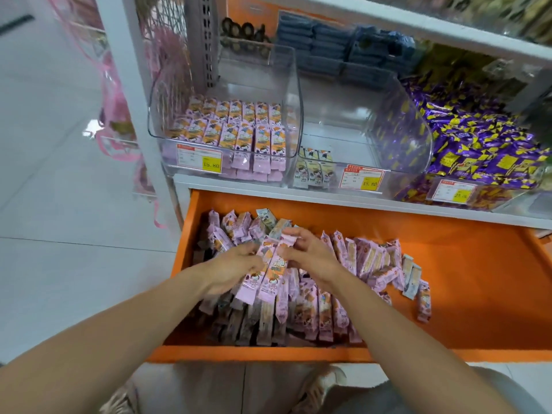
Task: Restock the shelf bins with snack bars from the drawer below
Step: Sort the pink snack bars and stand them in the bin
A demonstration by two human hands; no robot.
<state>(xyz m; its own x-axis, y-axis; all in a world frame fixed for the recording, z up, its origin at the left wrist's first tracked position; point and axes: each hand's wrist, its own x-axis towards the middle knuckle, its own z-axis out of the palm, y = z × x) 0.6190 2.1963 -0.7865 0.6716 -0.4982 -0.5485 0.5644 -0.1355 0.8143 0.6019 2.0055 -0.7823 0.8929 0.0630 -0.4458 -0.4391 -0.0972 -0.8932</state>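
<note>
Bare forearms reach into a smooth, open orange drawer [448, 279] heaped with snack bars.
With fingers curled, the left hand [236, 265] grips a bundle of glossy pink-wrapped snack bars [265, 273] over the heap; the right hand [310, 258] pinches the bundle's upper ends. Above, a clear plastic shelf bin [227, 70] holds neat pink rows beside pale glossy floor tiles [59, 174].

Three bins [287, 85], one drawer [466, 282].
</note>
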